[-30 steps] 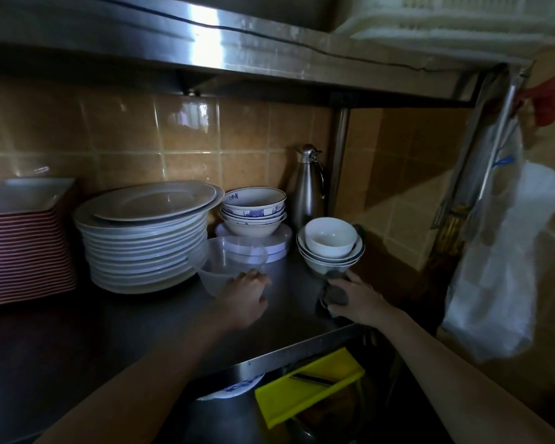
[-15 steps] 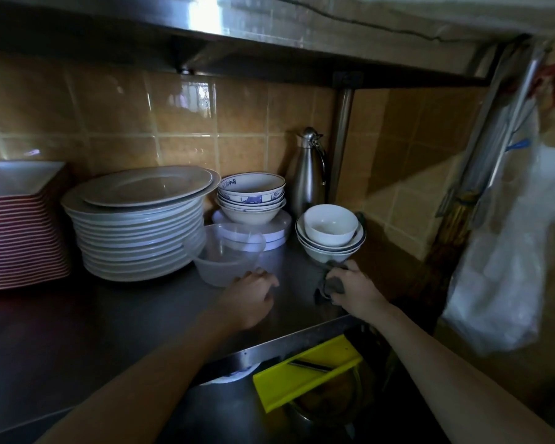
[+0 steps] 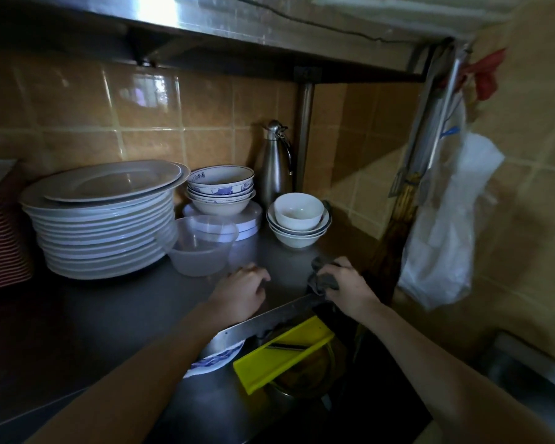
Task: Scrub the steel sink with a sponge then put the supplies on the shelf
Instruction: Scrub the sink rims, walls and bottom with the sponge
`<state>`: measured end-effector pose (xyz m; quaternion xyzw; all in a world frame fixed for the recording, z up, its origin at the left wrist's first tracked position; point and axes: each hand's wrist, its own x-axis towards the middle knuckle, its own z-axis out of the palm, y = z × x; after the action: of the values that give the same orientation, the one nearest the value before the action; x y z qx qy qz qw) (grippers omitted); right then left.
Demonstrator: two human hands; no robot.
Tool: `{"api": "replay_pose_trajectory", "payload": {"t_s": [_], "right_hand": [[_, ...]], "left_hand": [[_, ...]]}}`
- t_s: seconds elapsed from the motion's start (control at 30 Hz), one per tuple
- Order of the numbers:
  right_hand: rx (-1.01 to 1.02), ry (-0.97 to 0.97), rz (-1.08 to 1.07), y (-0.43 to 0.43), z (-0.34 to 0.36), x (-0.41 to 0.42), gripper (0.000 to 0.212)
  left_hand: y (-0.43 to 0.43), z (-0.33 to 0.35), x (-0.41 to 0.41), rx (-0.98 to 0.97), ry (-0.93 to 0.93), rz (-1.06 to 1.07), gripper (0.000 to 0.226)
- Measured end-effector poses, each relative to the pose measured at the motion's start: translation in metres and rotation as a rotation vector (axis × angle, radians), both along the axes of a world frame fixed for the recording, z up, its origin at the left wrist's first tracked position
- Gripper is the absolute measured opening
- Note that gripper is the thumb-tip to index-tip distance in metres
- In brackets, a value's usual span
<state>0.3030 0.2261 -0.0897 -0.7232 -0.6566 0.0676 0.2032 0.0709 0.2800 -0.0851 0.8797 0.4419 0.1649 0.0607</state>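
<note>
Right-hand fingers (image 3: 342,265) first: they're curled tight round a dark grey floppy sponge (image 3: 324,280), thumb side tucked under, with bits of it bulging out to the left of the fist. Our right hand (image 3: 350,285) has it sitting on the steel shelf (image 3: 125,302), right at the front edge near the right end.

Left-hand fingers (image 3: 253,274) are bent, close together, tips down on the shelf top. They're not wrapped round anything we can see. The left hand (image 3: 241,291) rests just behind the front edge, near the right hand but not touching it.

Just beyond the left hand, apart from it, there's a clear round plastic tub (image 3: 202,251). It's right up against a tall stack of white dinner plates (image 3: 103,225) on its left. Behind the tub, a stack of blue-and-white patterned bowls (image 3: 220,193) sits on a round white lidded container (image 3: 247,225).

In the back right corner stands a tall stainless steel flask (image 3: 274,168), with a stack of plain white bowls (image 3: 297,216) in front of it. Over at the left edge we've got a pile of red-edged square plates (image 3: 0,232).

Below the shelf's front edge a yellow plastic cutting board (image 3: 279,355) lies tilted. A white plastic bag (image 3: 442,245) hangs off to the right.
</note>
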Motion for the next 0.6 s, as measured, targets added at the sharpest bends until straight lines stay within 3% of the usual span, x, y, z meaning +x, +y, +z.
{"api": "replay_pose_trajectory", "payload": {"t_s": [0.6], "right_hand": [[-0.056, 0.064, -0.364, -0.141, -0.028, 0.074, 0.033]], "left_hand": [[-0.046, -0.026, 0.100, -0.045, -0.060, -0.391, 0.024]]}}
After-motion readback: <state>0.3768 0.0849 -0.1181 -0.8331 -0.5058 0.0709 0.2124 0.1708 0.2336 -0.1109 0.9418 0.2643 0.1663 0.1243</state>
